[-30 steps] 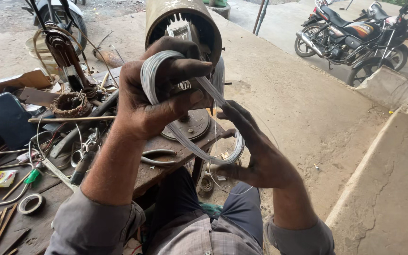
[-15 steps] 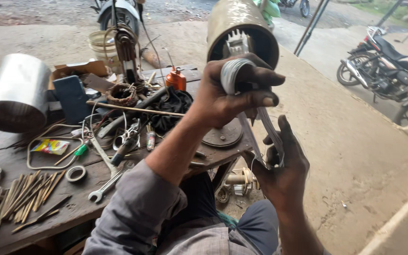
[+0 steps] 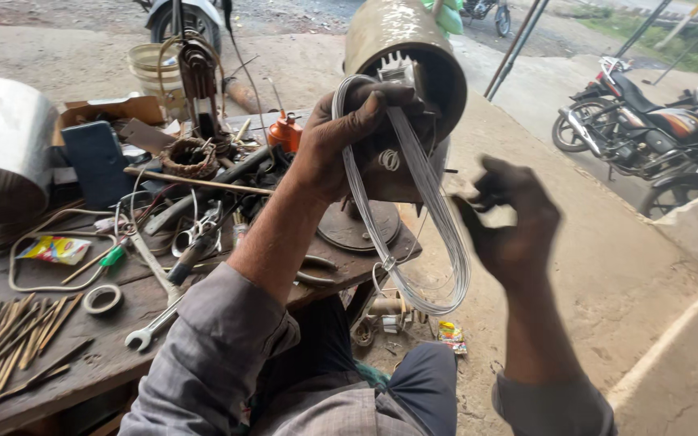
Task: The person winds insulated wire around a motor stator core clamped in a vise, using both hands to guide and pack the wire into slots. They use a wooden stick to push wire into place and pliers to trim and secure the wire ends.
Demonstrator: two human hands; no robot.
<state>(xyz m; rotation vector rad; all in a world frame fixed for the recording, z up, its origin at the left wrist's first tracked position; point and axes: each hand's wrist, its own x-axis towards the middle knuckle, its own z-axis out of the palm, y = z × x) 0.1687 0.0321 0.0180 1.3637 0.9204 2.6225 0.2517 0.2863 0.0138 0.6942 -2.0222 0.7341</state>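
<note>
Gripping the top of the coil (image 3: 414,202), the left hand (image 3: 341,141) presses it against the motor (image 3: 405,48) past the bench's (image 3: 123,355) right edge; its long loop hangs down, just left of the released, empty right hand (image 3: 515,222).

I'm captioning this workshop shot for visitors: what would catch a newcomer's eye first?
First, the long loop of silver wire at centre, gripped at its top by the left hand against the open end of a big metal cylinder. The right hand is open just right of the loop, not touching it. At left, a cluttered wooden workbench carries a spanner.
</note>
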